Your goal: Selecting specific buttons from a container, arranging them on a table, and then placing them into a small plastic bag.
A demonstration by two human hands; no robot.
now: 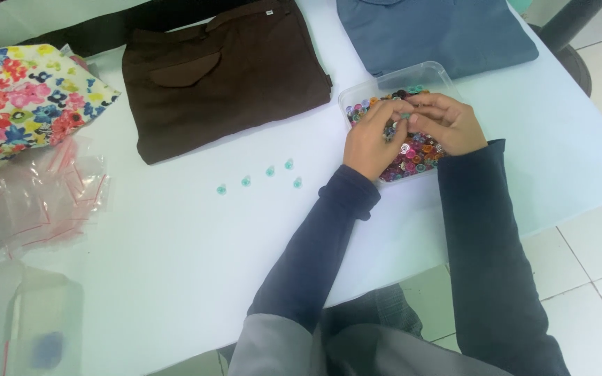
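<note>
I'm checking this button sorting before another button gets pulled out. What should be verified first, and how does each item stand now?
1. Clear plastic tray of mixed colourful buttons flat on the white table: ok.
2. Left hand and right hand over the tray: ok.
3. Button pinched between fingers: cannot tell.
4. Five small teal buttons laid apart on the table: ok.
5. Folded brown trousers away from the teal buttons: ok.

Both hands, left hand (371, 143) and right hand (447, 124), meet over a clear tub (384, 87) of coloured buttons (412, 154), apparently pinching one; five teal buttons (269, 170) lie left.
</note>
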